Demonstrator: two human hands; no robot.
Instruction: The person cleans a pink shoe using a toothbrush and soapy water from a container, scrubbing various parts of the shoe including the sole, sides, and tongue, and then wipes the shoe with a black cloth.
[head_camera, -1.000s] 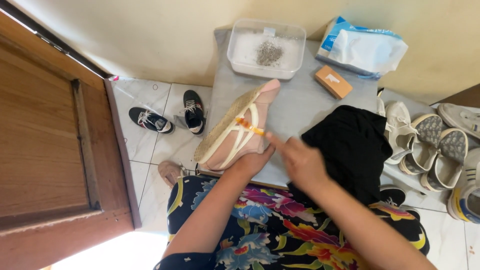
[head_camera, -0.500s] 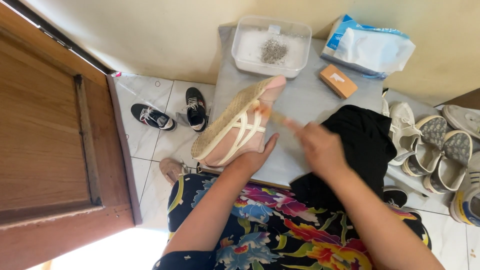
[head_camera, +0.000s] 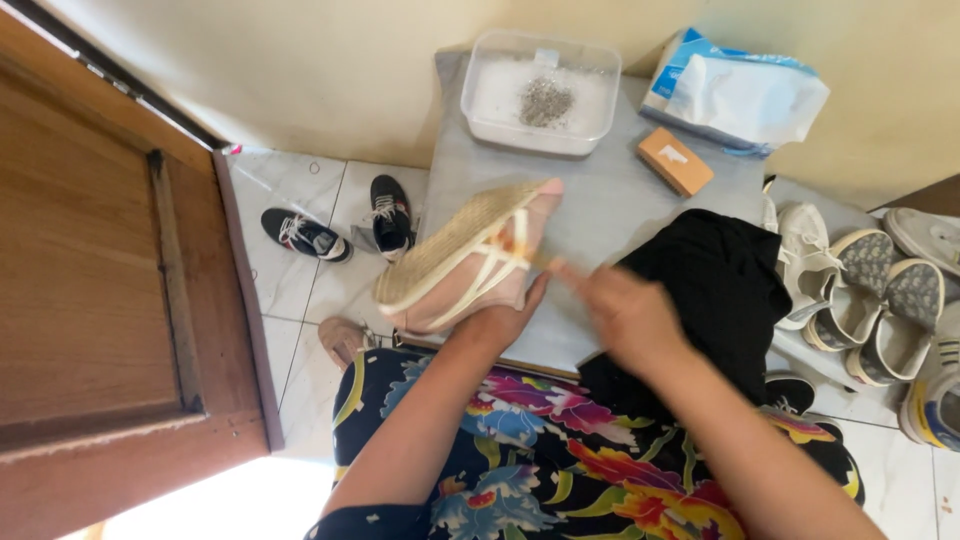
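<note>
My left hand (head_camera: 497, 322) grips a pink wedge sandal (head_camera: 455, 262) from below and holds it tilted on its side over the grey table (head_camera: 600, 205). The sandal has a woven straw sole and cream straps. My right hand (head_camera: 622, 312) is blurred just to the right of the sandal. Its fingers are closed on a thin orange-handled tool (head_camera: 548, 264) whose tip points at the straps. A black cloth (head_camera: 718, 285) lies on the table under my right wrist.
At the table's back stand a clear tub (head_camera: 540, 95) with white and grey contents, a blue-white wipes pack (head_camera: 735, 95) and a small orange-brown block (head_camera: 675, 160). Black sneakers (head_camera: 305, 235) lie on the tiled floor at left. Pale shoes (head_camera: 850, 290) are piled at right. A wooden door (head_camera: 90, 290) is at far left.
My right hand has drawn back to the right, away from the sandal's straps, with the tool. The sandal has stayed in my left hand and tilted slightly.
</note>
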